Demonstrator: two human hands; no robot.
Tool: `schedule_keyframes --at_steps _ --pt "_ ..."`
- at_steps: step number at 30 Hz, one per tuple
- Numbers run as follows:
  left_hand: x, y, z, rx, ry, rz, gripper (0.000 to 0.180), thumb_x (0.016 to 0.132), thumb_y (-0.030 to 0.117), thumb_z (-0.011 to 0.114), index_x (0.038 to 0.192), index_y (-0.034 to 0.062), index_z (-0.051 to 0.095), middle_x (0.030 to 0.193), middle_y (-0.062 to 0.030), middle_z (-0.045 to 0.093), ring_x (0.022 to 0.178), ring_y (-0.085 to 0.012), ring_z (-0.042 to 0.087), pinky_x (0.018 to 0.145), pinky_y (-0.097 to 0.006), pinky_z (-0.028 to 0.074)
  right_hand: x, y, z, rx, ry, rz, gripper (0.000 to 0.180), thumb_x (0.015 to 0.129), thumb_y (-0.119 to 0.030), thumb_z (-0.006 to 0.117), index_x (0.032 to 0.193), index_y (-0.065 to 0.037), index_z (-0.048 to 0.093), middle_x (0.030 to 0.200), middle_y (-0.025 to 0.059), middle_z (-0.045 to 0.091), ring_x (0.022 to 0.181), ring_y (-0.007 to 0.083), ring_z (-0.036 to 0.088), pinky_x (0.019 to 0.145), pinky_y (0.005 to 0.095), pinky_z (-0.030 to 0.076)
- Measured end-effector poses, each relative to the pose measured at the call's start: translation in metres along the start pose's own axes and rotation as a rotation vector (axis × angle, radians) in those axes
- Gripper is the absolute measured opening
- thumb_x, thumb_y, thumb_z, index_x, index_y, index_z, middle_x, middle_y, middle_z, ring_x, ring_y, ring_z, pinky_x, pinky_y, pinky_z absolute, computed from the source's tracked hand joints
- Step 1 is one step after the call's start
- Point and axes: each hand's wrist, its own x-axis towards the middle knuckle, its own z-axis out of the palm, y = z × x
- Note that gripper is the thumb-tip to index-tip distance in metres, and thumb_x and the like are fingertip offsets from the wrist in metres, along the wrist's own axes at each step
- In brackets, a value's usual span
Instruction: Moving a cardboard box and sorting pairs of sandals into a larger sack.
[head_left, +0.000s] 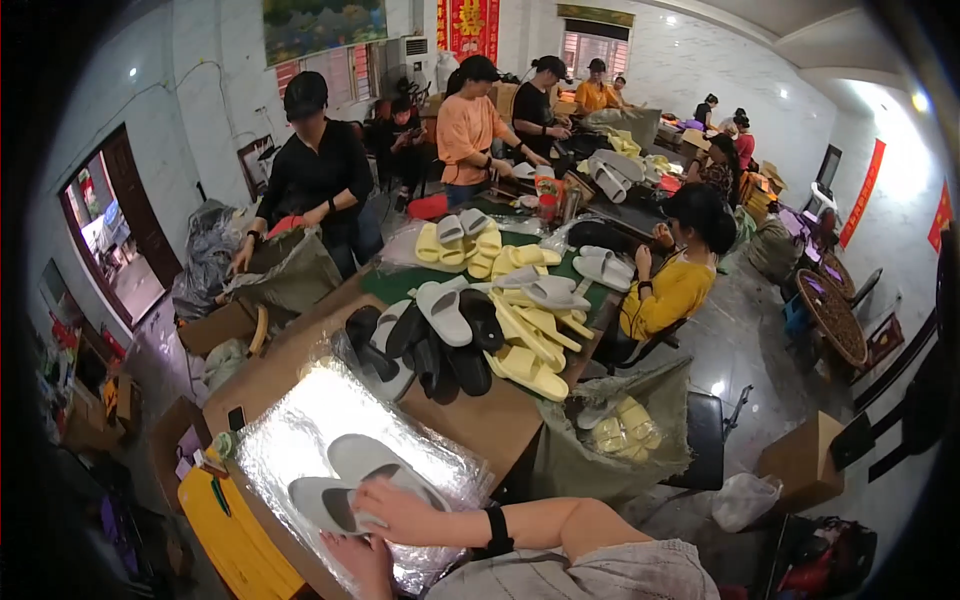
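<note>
A pair of light grey slide sandals rests on a stack of clear plastic bags (300, 425) at the table's near end. The farther grey slide (362, 458) lies beside the nearer grey slide (318, 497). My right hand (405, 515), with a black band at its wrist, reaches across from the right, its fingers closed on the nearer slide. Just below, my left hand (362, 562) is at that slide's near edge, fingers bent against it. Part of both slides is hidden behind my right hand.
Black slides (470, 368), grey slides (443, 312) and yellow slides (530, 370) are heaped farther up the table. An open sack (625, 470) with wrapped yellow slides stands to the right. A yellow stool (235, 540) is at the near left. Several people work around the table.
</note>
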Motion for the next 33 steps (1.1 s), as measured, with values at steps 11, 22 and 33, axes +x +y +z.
schedule_keyframes --at_steps 11,22,33 --pt "0.024 0.012 -0.023 -0.283 -0.179 -0.127 0.057 0.086 0.032 0.063 0.134 0.0026 0.055 0.131 -0.0193 0.06 0.134 -0.0324 0.046 0.112 -0.043 0.032 0.012 0.005 -0.002 -0.328 -0.023 0.294 0.056 0.092 -0.027 0.063 0.136 -0.003 0.039 0.089 0.0209 0.065 0.076 0.0424 0.065 0.069 0.0506 0.051" --pt "0.017 0.019 -0.031 -1.141 0.06 -0.514 0.049 0.096 0.025 0.061 0.136 0.0018 0.045 0.129 -0.0148 0.057 0.115 -0.026 0.059 0.096 -0.041 0.049 0.005 0.0 -0.002 -0.548 0.055 0.366 0.072 0.084 -0.053 0.069 0.121 0.003 0.043 0.102 0.0259 0.062 0.097 0.04 0.063 0.075 0.048 0.054" --pt "0.011 0.006 -0.037 -0.151 -0.193 -0.178 0.06 0.088 0.046 0.058 0.139 0.0148 0.054 0.144 -0.0139 0.051 0.14 -0.0373 0.034 0.119 -0.053 0.015 0.036 0.05 0.027 -0.528 0.088 0.224 0.04 0.093 -0.042 0.06 0.089 -0.002 0.065 0.085 0.0214 0.063 0.083 0.0377 0.063 0.069 0.0474 0.052"
